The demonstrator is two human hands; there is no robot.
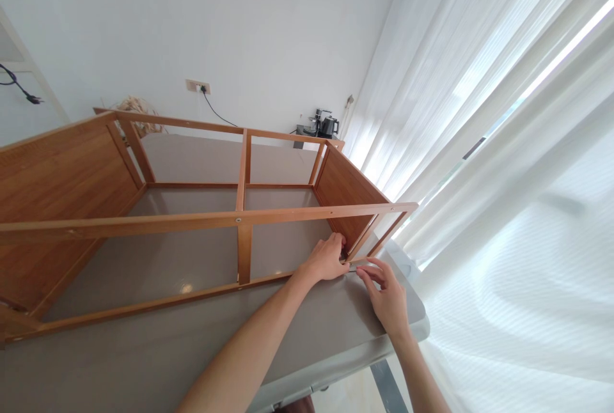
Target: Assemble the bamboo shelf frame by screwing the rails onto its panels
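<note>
A brown wooden frame (288, 215) with slatless rails and solid end panels lies on a grey-topped table (297, 349). At its near right lower corner my left hand (329, 258) is closed around the lower rail, beside the right end panel (349, 189). Just to the right, my right hand (386, 295) pinches a thin, dark metal piece (352, 270) between thumb and fingers. That piece points at the corner my left hand holds; its far end is hidden, and its exact kind is too small to tell.
Sheer white curtains (508, 259) hang close to the table's right end. Behind the frame stand a black kettle (329, 126) and a coffee maker on a small stand. A wall socket (197, 86) with a plugged-in cord is on the back wall. The rounded table edge (422, 328) is near my right wrist.
</note>
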